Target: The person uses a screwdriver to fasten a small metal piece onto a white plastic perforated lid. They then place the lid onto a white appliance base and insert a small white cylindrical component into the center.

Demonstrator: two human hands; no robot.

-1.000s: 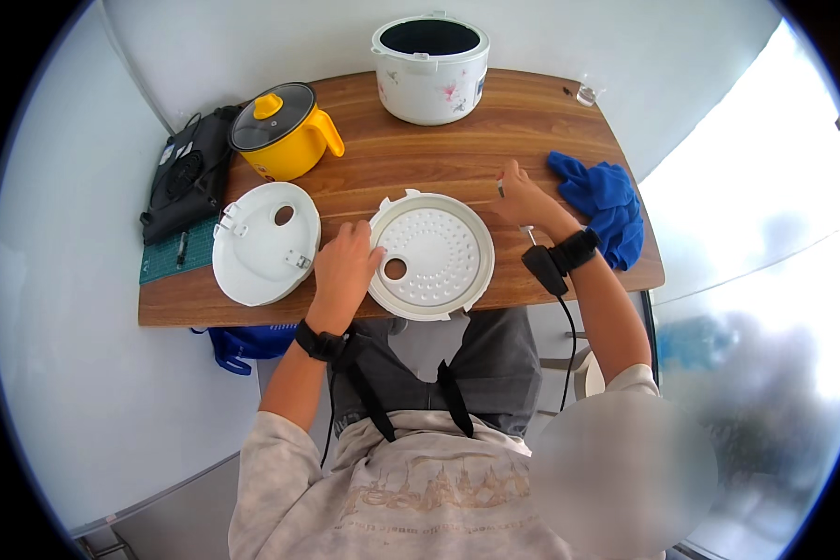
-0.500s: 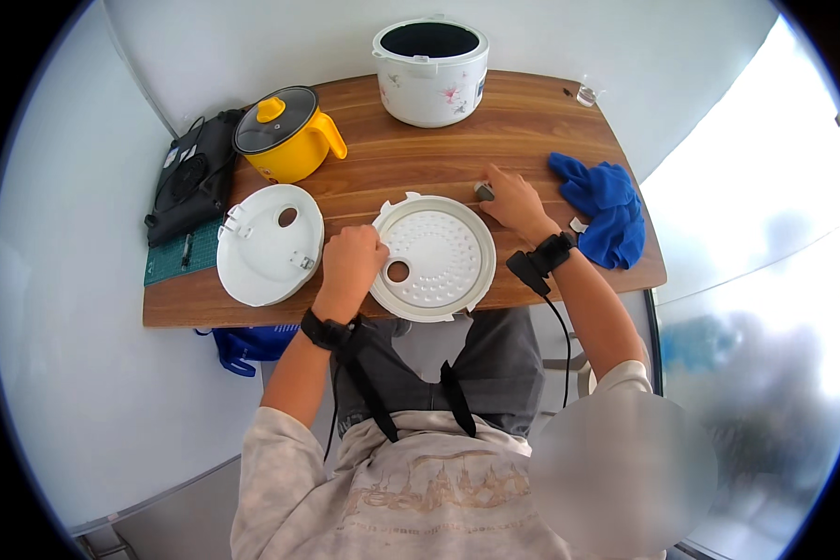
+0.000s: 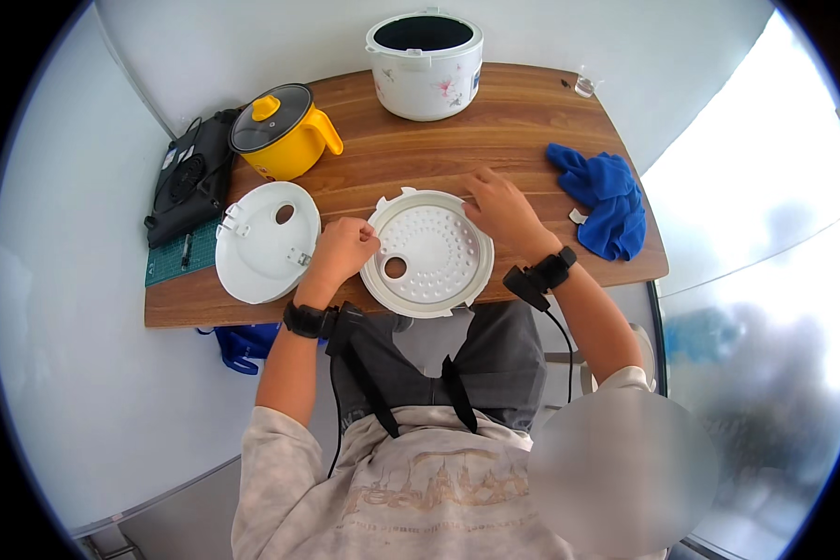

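A round white lid plate (image 3: 436, 240) with rows of dimples and one hole lies on the table in front of me. My left hand (image 3: 345, 246) is by its left rim, fingers curled together; whatever they may hold is hidden. At the upper right rim is my right hand (image 3: 506, 213), thumb side close to the edge, its fingers bent. What it may hold cannot be made out. Left of my left hand rests a white oval lid cover (image 3: 257, 252) with a round hole and small hinge tabs.
A white floral rice cooker body (image 3: 422, 84) stands open at the back. A yellow pot (image 3: 294, 149) with glass lid, a black device (image 3: 194, 173) and a green mat (image 3: 168, 265) are at left. A blue cloth (image 3: 607, 201) and small clear cup (image 3: 584, 86) are at right.
My right hand has moved left to the plate's upper right rim; the small grey piece at its fingers is out of sight. My left hand has shifted slightly left, off the plate's rim.
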